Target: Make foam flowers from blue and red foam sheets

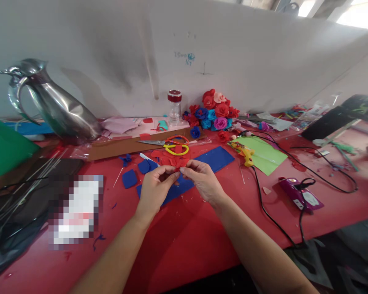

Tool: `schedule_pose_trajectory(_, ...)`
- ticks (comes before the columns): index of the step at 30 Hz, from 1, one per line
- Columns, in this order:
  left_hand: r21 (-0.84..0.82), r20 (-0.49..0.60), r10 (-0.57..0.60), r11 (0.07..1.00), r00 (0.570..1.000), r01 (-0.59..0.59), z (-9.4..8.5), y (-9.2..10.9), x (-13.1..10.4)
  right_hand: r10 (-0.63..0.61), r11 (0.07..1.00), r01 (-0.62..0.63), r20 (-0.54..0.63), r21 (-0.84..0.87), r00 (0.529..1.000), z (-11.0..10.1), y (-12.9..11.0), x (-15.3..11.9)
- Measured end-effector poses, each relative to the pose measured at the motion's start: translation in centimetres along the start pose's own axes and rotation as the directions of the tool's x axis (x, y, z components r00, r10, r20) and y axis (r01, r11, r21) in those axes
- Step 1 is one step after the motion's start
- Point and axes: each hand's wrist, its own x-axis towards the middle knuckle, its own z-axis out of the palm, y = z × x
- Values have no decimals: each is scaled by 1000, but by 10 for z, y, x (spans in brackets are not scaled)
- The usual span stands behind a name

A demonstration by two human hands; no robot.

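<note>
Above a blue foam sheet (216, 159), my left hand (158, 185) and my right hand (205, 180) meet fingertip to fingertip. Both are closed in a pinch on a small red petal (180, 164), mostly covered by the fingers. Just behind them lies a pile of loose red petals (164, 155). Scissors (177, 150) with one yellow and one orange handle loop rest at that pile, blades to the left. Blue cut pieces (129, 179) and a white pen (147, 159) lie to the left of my hands.
A bunch of foam flowers (216, 110) and a glass jar (174, 108) stand at the back. A steel jug (59, 102) is at left. To the right are a yellow glue gun (247, 154), its black cord, a purple power box (300, 195) and a black bottle (331, 120).
</note>
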Motion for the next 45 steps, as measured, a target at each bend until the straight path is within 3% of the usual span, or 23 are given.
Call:
schedule_pose_trajectory(5, 94, 12, 43, 995, 999, -44, -1, 0, -1, -15, 1000, 15, -3, -25, 1000, 0, 1, 0)
schedule_pose_trajectory(12, 181, -115, 194, 968, 974, -172, -1, -2, -2, -18, 999, 18, -10, -32, 1000, -1, 2, 0)
schedule_pose_trajectory(22, -174, -43, -36, 984, 998, 28, 6, 3, -4, -28, 1000, 28, 28, 14, 999, 0, -1, -1)
schedule_pose_trajectory(26, -341, 20, -147, 929, 989, 145, 4, 1, -1, -5, 997, 0, 62, 81, 998, -1, -2, -1)
schedule_pose_trajectory(31, -498, 0, -255, 839, 967, 221, 1, 1, 2, 57, 998, -57, 18, 33, 998, 0, 0, 0)
schedule_pose_trajectory(39, -602, 78, -248, 760, 966, 244, 8, -3, 0, 59, 997, -56, 63, -55, 996, 5, 5, -1)
schedule_pose_trajectory(45, -532, 10, -260, 816, 966, 225, 3, -3, 4, -10, 994, 16, 50, -111, 999, 3, 4, 0)
